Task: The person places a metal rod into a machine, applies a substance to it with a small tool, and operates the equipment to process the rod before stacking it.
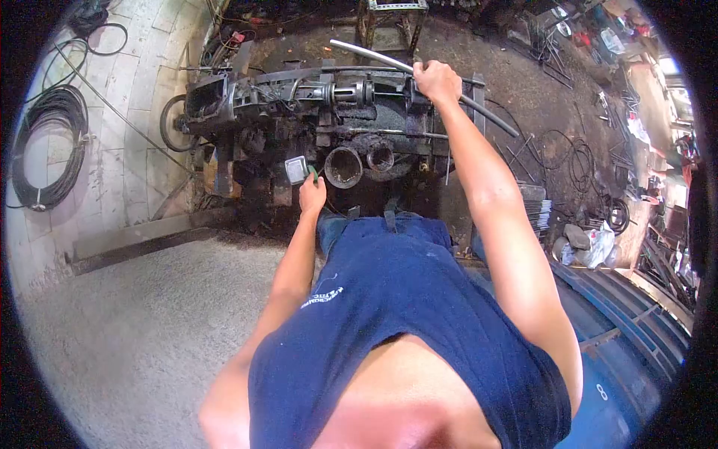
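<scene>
My right hand (pixel 437 81) is closed around a long grey rod (pixel 486 114), which slants across the far side of a dark, greasy machine (pixel 292 93). Its pale end points to the upper left. Lower and to the left, my left hand (pixel 312 193) is closed on the green handle of a small tool with a square, light grey head (pixel 296 170). Just right of that hand, two round metal cups (pixel 344 166) sit at the near side of the machine.
A coil of black cable (pixel 51 147) hangs on the white wall at the left. A metal stand (pixel 396 6) is beyond the machine. At the right are stacked metal pieces (pixel 536 206), white plastic bags (pixel 600 245) and a blue metal panel (pixel 598 374).
</scene>
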Demonstrator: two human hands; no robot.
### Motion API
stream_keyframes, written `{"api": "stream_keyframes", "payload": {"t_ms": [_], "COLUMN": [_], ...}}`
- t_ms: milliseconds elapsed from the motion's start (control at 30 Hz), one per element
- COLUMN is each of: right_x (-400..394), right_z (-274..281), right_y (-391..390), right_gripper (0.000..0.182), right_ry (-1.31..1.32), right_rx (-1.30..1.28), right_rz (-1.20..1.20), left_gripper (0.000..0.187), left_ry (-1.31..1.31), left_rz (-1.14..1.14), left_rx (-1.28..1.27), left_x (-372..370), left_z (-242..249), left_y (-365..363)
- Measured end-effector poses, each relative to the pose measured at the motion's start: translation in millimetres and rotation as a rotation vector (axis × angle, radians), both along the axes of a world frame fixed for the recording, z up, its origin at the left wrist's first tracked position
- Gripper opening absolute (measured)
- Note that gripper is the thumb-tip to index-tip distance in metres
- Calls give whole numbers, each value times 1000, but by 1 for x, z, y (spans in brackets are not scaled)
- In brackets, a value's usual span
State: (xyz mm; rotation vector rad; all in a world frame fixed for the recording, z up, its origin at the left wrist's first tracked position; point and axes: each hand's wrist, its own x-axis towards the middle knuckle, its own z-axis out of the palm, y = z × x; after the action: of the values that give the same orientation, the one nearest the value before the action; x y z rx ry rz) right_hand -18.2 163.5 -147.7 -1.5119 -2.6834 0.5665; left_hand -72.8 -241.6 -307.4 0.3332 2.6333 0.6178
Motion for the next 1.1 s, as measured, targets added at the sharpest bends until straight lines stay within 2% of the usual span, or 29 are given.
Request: {"api": "stream_keyframes", "payload": {"t_ms": [233,300,567,667,1100], "right_x": [4,5,0,-3,2], "right_z": [-3,-2,-2,-4,-11], "right_y": [2,5,1,-1,3], "right_gripper": [58,58,57,57,56], "right_ry": [-22,-13,-13,-8,40], "right_rx": [-7,2,34,46,54], "right_rz": [-40,-36,-27,-32,-67], "left_gripper": [47,47,49,50,49], "left_ry": [-25,60,4,-90,-76], "left_rz": [7,-13,-26,-39,-155], "left_rx": [41,82,57,-31,-48], "left_x": [1,0,-5,-12,-17], "left_z": [-3,-3,-2,4,12], "left_y": [-2,-3,-5,-1,-5]}}
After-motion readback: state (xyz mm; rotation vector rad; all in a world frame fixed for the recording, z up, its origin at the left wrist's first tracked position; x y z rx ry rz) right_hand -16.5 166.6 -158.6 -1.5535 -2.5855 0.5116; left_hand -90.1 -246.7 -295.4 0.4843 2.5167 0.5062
